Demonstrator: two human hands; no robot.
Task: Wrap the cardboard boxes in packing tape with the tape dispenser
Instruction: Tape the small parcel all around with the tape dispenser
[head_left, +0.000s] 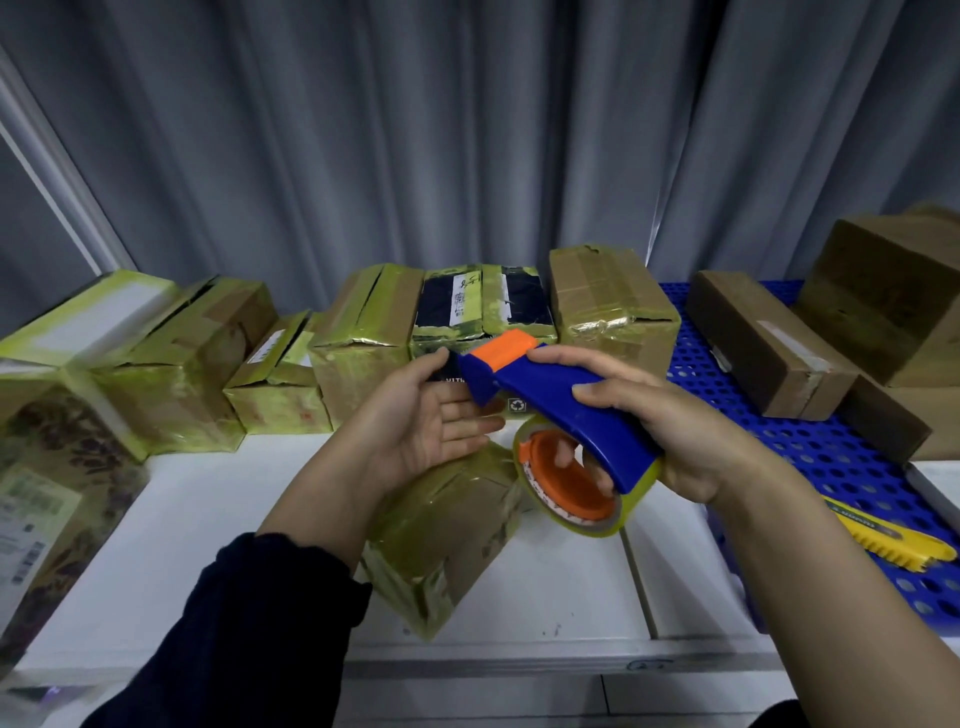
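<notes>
My right hand (670, 415) grips the blue and orange tape dispenser (566, 410) around its blue body, fingers curled through the orange core of the yellowish tape roll (571, 488). My left hand (431, 415) is held palm up with straight fingers, just left of the dispenser's orange-capped front end, thumb tip near it. Below both hands, a tape-wrapped cardboard box (441, 540) lies tilted on the white table (182, 545).
Several taped boxes (363, 343) line the table's back and left side before a grey curtain. Plain brown boxes (769, 343) sit on a blue perforated surface (841, 457) at right, where a yellow toothed cutter (893, 545) also lies.
</notes>
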